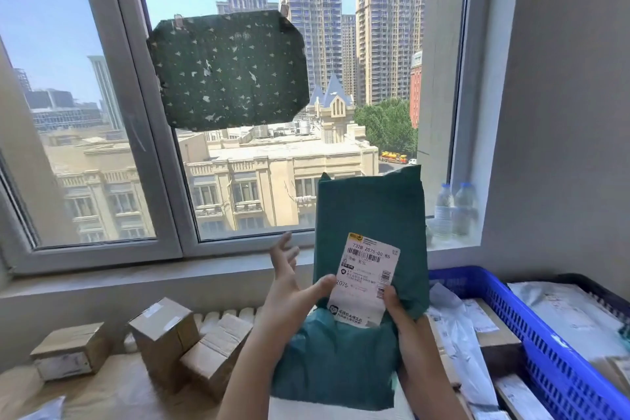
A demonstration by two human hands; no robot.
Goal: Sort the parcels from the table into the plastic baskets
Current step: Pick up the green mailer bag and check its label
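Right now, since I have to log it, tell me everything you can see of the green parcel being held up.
The green parcel is a soft, dark teal plastic mailer, creased, held upright before the window, its lower part bent towards the camera. A white shipping label with barcodes sits on its front. The right hand grips its lower right edge, thumb on the label; the left hand touches its left edge with the thumb, fingers spread.

Seeing a dark green patterned sheet (228,70) clipped to the window (160,147), plus two water bottles (444,211) on the sill (453,245) (far right).
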